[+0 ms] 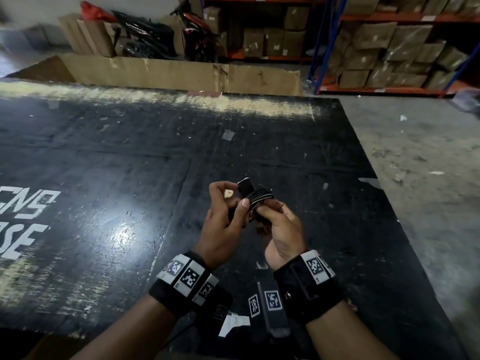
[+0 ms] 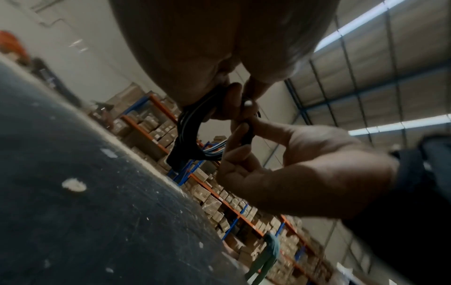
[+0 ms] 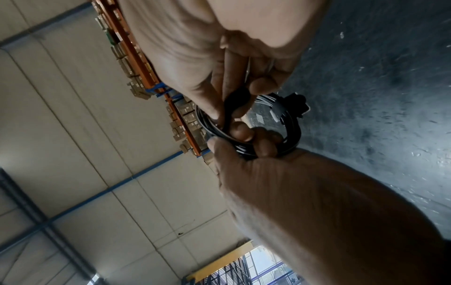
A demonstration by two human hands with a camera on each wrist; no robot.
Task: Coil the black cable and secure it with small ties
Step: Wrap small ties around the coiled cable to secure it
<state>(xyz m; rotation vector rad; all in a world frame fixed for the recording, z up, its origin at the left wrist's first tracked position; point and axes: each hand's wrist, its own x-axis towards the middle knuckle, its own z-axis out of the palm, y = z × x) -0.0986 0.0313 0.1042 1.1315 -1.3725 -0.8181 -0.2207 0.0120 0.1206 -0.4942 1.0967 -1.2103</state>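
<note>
Black cable [image 1: 255,197] coiled between both grips: left hand [image 1: 223,224] pinching, right hand [image 1: 281,229] pinching.

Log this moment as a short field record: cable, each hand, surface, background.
cable: black cable wound into a small coil, held above the table
left hand: fingers curled, pinching the coil
right hand: fingers curled, pinching the coil from the other side
tie: cannot tell if fastened
surface: dark scuffed table
background: shelves of cardboard boxes
</note>
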